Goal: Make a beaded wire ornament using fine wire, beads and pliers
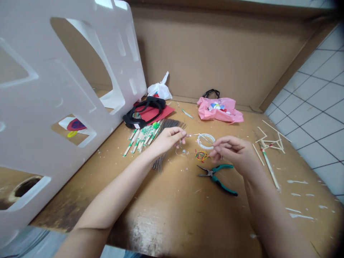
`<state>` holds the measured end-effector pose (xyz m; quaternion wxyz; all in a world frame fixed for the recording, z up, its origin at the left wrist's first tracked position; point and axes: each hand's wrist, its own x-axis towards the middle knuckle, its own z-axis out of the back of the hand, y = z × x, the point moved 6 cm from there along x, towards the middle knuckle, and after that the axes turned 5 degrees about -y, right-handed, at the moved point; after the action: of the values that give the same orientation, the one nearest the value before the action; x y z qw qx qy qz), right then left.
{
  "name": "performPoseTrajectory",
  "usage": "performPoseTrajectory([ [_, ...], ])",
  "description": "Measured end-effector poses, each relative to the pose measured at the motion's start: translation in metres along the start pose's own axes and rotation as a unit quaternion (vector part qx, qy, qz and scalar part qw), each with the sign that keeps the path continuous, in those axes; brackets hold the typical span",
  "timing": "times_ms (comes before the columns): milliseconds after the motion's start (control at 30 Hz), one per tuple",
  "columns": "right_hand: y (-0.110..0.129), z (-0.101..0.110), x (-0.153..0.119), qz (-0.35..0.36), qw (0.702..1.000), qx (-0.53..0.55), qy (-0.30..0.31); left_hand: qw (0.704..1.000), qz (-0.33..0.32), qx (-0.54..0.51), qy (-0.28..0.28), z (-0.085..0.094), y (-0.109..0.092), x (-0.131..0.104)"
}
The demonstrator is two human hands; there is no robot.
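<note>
My left hand [174, 137] is closed in a pinch over the table. A thin clear thread with small shiny bits hangs in a loop below its fingertips. My right hand [232, 152] is also pinched, with a slim silvery needle-like piece [206, 139] reaching from its fingertips toward my left hand. Behind that piece lies a ring of pale clear tubing or line [206, 146]. A small bundle of red, yellow and green strands [201, 155] rests between my hands. Below my right hand, green-handled needle-nose pliers [215, 175] lie with jaws apart.
Paper-wrapped chopsticks [143, 138] and thin dark wires [162, 162] lie left. Behind them are a black strap [131, 120], red paper [166, 113] and a white bag [159, 91]. A pink bag [231, 111] stands back right, joined sticks [272, 143] right, a white plastic panel [88, 79] left.
</note>
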<state>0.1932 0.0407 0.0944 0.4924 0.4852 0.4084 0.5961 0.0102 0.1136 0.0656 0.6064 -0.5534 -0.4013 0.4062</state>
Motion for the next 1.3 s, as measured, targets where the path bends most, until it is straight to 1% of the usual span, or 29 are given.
performPoseTrajectory([
  [67,0.002,0.008,0.001,0.012,0.999,0.032,-0.022,1.000,-0.005,0.008,0.003,-0.004,-0.001,0.001],
  [200,0.000,0.016,0.004,0.017,0.998,0.046,-0.026,1.000,-0.019,-0.008,0.010,-0.009,0.000,0.006],
  [267,-0.002,0.023,0.007,0.024,0.997,0.022,-0.074,0.999,-0.026,-0.015,0.018,-0.012,0.000,0.006],
  [367,-0.006,0.036,0.010,0.040,0.981,-0.041,-0.184,0.999,-0.034,-0.021,0.023,-0.016,-0.003,0.005],
  [400,-0.007,0.037,0.011,0.041,0.977,-0.060,-0.201,0.999,-0.035,-0.020,0.026,-0.017,-0.004,0.003],
  [433,-0.009,0.035,0.013,0.038,0.977,-0.074,-0.198,0.999,-0.037,-0.019,0.031,-0.018,-0.005,0.002],
  [533,-0.016,0.022,0.018,0.016,0.989,-0.087,-0.120,0.998,-0.038,-0.015,0.045,-0.021,-0.005,-0.002],
  [633,-0.023,0.010,0.018,-0.014,0.996,-0.073,-0.051,0.998,-0.033,-0.020,0.047,-0.021,-0.002,-0.002],
  [733,-0.035,0.004,0.017,-0.057,0.997,-0.043,-0.004,0.998,-0.027,-0.032,0.047,-0.021,0.001,-0.001],
  [867,-0.044,0.002,0.019,-0.076,0.997,-0.014,-0.002,0.997,-0.029,-0.035,0.057,-0.024,0.003,-0.001],
  [1067,-0.044,-0.005,0.021,-0.102,0.995,-0.008,-0.013,0.996,-0.028,-0.033,0.072,-0.030,0.007,-0.002],
  [1133,-0.045,-0.008,0.021,-0.111,0.994,-0.002,-0.007,0.997,-0.030,-0.029,0.067,-0.030,0.008,-0.003],
  [1300,-0.051,-0.012,0.019,-0.115,0.993,0.012,0.007,0.999,-0.042,-0.003,0.033,-0.029,0.010,-0.002],
])
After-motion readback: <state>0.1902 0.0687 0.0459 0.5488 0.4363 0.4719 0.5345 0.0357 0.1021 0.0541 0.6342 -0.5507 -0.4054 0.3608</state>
